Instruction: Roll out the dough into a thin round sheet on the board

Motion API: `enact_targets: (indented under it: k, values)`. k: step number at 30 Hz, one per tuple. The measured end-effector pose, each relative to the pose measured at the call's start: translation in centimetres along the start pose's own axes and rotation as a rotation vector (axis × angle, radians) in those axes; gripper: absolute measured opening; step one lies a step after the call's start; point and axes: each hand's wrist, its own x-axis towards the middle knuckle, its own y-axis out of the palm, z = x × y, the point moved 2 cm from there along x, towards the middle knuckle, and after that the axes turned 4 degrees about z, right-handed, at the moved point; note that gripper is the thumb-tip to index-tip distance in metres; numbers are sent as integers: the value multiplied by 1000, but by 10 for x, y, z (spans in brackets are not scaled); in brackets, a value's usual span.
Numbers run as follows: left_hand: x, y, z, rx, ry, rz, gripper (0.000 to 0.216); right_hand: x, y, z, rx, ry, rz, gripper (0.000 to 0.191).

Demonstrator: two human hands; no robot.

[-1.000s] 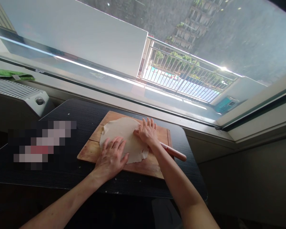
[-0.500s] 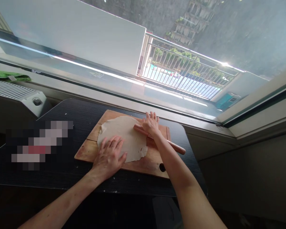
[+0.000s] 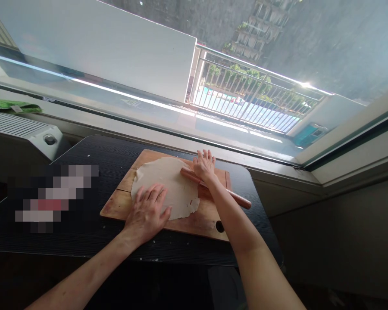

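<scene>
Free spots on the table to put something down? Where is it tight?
Bare dark table lies between the cutting board and the far edge, and along the near edge. The board itself is crowded: dough, left hand flat on it, right hand on the rolling pin.

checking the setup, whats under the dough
The dough lies flat on a wooden board, which sits on a dark table. The board beneath the dough is covered, and the left hand hides its near edge.
</scene>
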Motion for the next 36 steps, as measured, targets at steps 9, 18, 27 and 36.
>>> enact_targets:
  k: [9, 18, 27, 36]
  values:
    - [1, -1, -1, -7, -9, 10, 45, -14, 17, 49, 139, 12, 70, 55]
    - [1, -1, -1, -26, -8, 1, 44, 3, 9, 42, 42, -84, -169, 46]
    - [1, -2, -1, -21, -10, 12, 45, -32, 18, 60, 14, -279, -248, 45]
    - [1, 1, 0, -5, -4, 8, 45, -27, 5, 24, 16, -20, 83, 56]
